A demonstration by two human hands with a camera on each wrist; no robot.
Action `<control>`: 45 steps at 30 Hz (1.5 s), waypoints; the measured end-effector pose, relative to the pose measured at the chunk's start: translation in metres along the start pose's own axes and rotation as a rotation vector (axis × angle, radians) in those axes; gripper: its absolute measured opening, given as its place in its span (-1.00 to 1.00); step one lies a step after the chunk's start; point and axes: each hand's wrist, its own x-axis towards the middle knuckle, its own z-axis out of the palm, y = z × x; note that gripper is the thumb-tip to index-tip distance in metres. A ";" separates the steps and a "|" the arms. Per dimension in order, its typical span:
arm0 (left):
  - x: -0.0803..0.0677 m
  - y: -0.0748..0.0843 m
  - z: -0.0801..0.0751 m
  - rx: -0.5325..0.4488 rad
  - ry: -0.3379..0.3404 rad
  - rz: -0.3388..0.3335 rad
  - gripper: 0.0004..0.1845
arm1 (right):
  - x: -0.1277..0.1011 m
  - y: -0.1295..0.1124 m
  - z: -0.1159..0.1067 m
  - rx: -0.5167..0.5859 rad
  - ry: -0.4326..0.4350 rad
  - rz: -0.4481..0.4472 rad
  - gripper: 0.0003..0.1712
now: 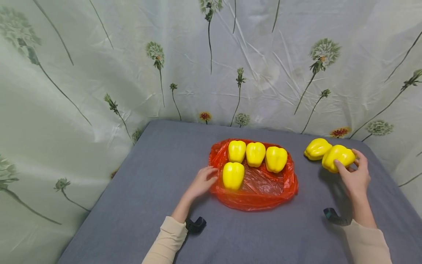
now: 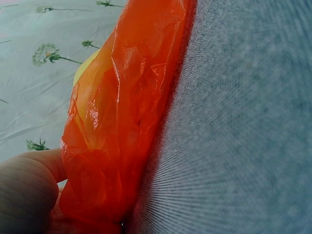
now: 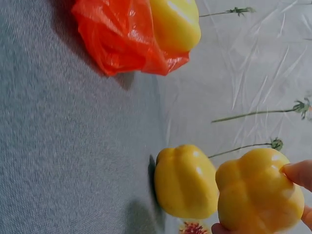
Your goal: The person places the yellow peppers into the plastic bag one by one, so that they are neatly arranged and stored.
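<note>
My right hand [image 1: 357,179] grips a yellow bell pepper [image 1: 338,158] between thumb and fingers, lifted over the table at the right. Just behind it a second yellow pepper [image 1: 317,149] lies on the cloth; both also show in the right wrist view, the held pepper [image 3: 258,190] in front. At the middle sits a red plastic bag [image 1: 257,200] with its mouth spread wide. Inside, three peppers [image 1: 255,154] line the back and another pepper [image 1: 233,176] stands at the front left. My left hand [image 1: 202,181] touches the bag's left rim, where the red film [image 2: 112,136] stands up beside its fingers.
A grey cloth [image 1: 148,176] covers the table. Behind and to the left hangs a pale curtain [image 1: 184,66] printed with dandelions. Dark wrist straps [image 1: 196,224] sit on both wrists.
</note>
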 end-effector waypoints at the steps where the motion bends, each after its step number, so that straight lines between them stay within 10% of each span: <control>1: 0.000 0.000 0.000 -0.002 0.000 0.002 -0.55 | -0.003 -0.001 -0.001 -0.001 -0.003 -0.015 -0.23; 23: 0.000 0.000 -0.001 -0.006 0.001 0.014 -0.55 | -0.030 -0.014 0.009 0.056 -0.093 -0.229 -0.24; 33: -0.002 -0.001 0.000 -0.003 0.002 0.028 -0.56 | -0.008 0.032 0.031 0.032 -0.170 -0.310 -0.18; 45: -0.002 -0.001 -0.001 -0.002 -0.006 0.021 -0.54 | -0.060 -0.016 0.030 0.034 -0.326 -0.361 -0.17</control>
